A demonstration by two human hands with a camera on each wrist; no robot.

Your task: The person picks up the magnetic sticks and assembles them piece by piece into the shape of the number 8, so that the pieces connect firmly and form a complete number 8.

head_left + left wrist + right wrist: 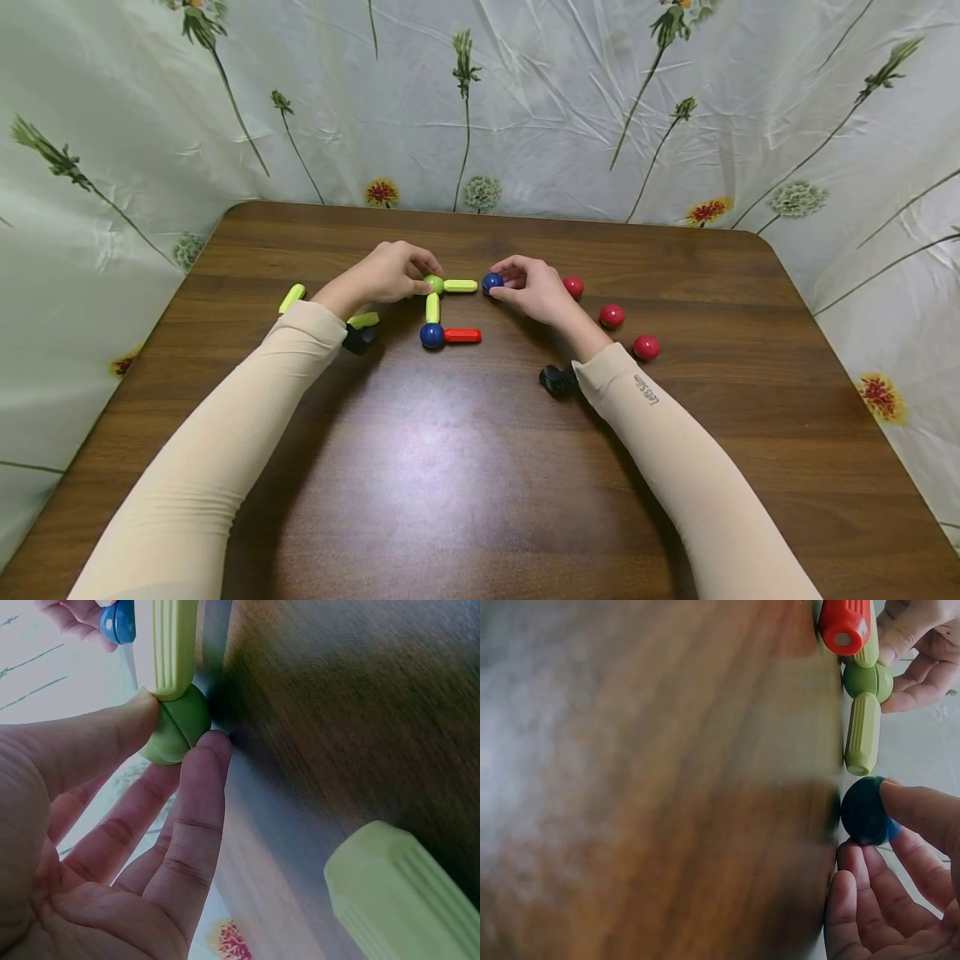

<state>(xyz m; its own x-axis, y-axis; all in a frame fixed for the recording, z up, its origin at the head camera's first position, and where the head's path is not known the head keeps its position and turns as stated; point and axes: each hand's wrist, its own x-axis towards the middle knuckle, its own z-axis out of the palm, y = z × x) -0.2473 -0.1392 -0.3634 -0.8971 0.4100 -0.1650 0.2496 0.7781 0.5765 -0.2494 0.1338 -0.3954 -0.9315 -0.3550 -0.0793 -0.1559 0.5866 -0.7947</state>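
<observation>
My left hand [392, 272] pinches a green ball [434, 284] between thumb and fingers. A yellow-green ribbed rod [461, 286] extends right from that ball, and another yellow-green rod [432, 308] runs from it toward me to a blue ball [432, 336]. From this blue ball a red rod [462, 335] points right. My right hand [537, 289] holds a second blue ball [492, 284] with thumb and fingertips, a small gap from the free end of the upper rod. In the right wrist view, that rod's end [861, 769] shows a round metallic-looking spot.
Three red balls, the nearest one [647, 347] among them, lie in a slanting row beyond the right wrist. Two loose yellow-green rods lie by the left forearm, one [292, 298] farther left and one [363, 320] beside the wrist. A flowered cloth [525, 125] hangs behind the wooden table [450, 517].
</observation>
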